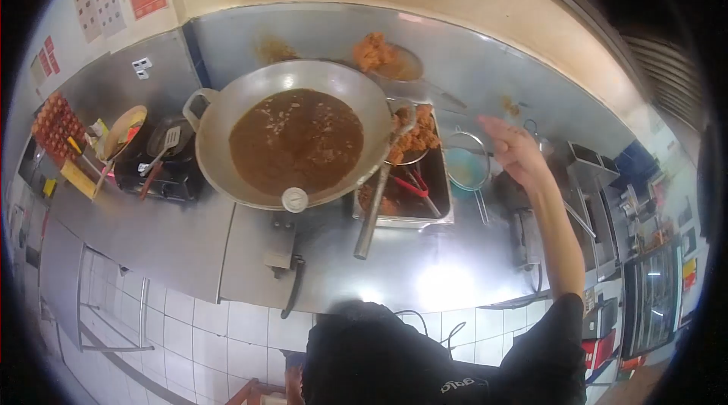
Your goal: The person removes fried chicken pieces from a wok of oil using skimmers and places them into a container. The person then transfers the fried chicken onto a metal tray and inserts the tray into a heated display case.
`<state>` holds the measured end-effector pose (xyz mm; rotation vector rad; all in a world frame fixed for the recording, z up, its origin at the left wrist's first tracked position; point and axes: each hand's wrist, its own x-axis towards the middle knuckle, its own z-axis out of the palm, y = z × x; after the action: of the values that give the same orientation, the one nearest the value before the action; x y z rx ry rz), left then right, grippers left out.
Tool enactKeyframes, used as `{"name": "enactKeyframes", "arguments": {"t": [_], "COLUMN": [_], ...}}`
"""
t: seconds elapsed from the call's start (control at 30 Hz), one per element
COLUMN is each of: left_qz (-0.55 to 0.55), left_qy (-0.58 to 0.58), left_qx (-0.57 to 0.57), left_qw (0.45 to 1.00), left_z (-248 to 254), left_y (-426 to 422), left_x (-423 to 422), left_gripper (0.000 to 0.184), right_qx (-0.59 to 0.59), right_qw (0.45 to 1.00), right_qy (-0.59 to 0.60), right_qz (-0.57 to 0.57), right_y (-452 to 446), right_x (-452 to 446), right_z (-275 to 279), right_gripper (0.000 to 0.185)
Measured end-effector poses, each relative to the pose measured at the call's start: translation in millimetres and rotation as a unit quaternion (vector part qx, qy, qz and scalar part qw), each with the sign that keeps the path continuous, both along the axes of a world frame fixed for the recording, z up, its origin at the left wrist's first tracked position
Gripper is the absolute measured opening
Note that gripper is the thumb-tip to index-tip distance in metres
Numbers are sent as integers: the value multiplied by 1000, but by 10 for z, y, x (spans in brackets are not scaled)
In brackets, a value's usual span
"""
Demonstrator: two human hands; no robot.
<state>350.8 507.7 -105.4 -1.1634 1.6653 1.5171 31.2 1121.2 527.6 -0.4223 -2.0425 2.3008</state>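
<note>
My right hand is raised over the right part of the counter, its arm stretched forward. Its fingers are bent together and slightly blurred; whether anything small is between them I cannot make out. My left hand does not show clearly. Nearest to the right hand are a round wire strainer and a blue-green bowl. Left of these, fried pieces lie in a strainer above a metal tray holding red-handled tongs. A large wok contains dark brown liquid, with a dial thermometer at its front rim.
A long metal handle projects over the counter's front. Another strainer with a fried piece is behind the wok. At left are a spatula, a black stove and egg trays. Knobs and black handles stick out in front.
</note>
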Motion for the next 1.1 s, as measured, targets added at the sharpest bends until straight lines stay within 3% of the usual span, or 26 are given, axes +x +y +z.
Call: {"name": "enactKeyframes", "arguments": {"t": [0.2,0.33,0.37,0.5,0.6,0.7,0.77,0.8,0.9,0.93,1.0,1.1], "left_qz": [-43,-94,-9,4,-52,-67,-68,-50,-79,-65,-55,-59], "left_qy": [38,21,40,15,-5,-23,-20,-18,4,1,-14,-73], "left_qx": [28,54,104,109,29,12,6,12,55,67,73,38], "left_qw": [998,994,994,994,998,997,997,999,995,996,996,995], "left_z": [277,118,41,228,356,433,417,361,-294,-199,-117,-46], "left_y": [664,764,772,975,971,945,920,893,651,657,811,1128], "left_x": [-56,-186,-159,-414,-476,-496,-364,-303,35,64,10,-25], "left_gripper": [19,16,15,17,27,51,51,52,50,48,46,43], "right_qx": [49,33,35,36,29,-11,93,89,303,346,183,91], "right_qw": [991,991,989,985,985,985,981,981,942,926,972,975], "right_qy": [-18,-56,-71,-101,-114,-126,-131,-135,-98,-111,-114,-176], "right_qz": [-125,-114,-129,-137,-126,-121,-109,-110,-106,-103,-94,-102], "right_y": [586,927,976,985,1058,1027,951,939,837,772,739,814], "right_x": [488,710,708,664,649,631,640,595,415,361,299,77], "right_z": [-10,-258,-358,-681,-930,-984,-982,-1037,-1245,-1205,-1119,-850], "right_gripper": [38,32,28,20,21,29,30,30,31,35,30,15]}}
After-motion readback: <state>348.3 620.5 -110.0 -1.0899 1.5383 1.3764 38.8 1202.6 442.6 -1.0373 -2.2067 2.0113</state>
